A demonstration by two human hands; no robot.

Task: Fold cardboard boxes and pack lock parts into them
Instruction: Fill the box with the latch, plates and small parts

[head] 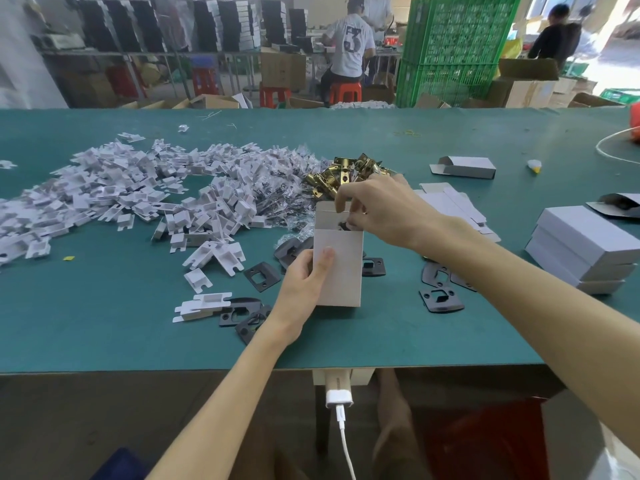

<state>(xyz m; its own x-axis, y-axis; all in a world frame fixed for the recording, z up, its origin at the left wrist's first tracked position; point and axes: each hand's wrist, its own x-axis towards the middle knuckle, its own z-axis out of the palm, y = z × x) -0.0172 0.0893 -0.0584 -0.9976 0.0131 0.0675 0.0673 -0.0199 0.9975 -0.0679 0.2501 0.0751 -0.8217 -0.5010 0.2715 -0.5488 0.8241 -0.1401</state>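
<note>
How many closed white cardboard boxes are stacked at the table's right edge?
3 closed white cardboard boxes, one atop another: top box, middle box, bottom box. More may lie beyond the frame.

On the table point(415, 337), a cardboard box point(341, 271) stands upright at centre. Card inserts point(138, 188) heap to its left, latch bolts point(341, 176) behind, strike plates point(440, 299) around its base, stacked boxes point(581, 251) right.

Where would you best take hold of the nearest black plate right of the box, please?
Pinch the black plate by its near edge, coming from the near side: it lies flat on the table, so only the rim offers purchase, and that side is uncrowded.
</note>
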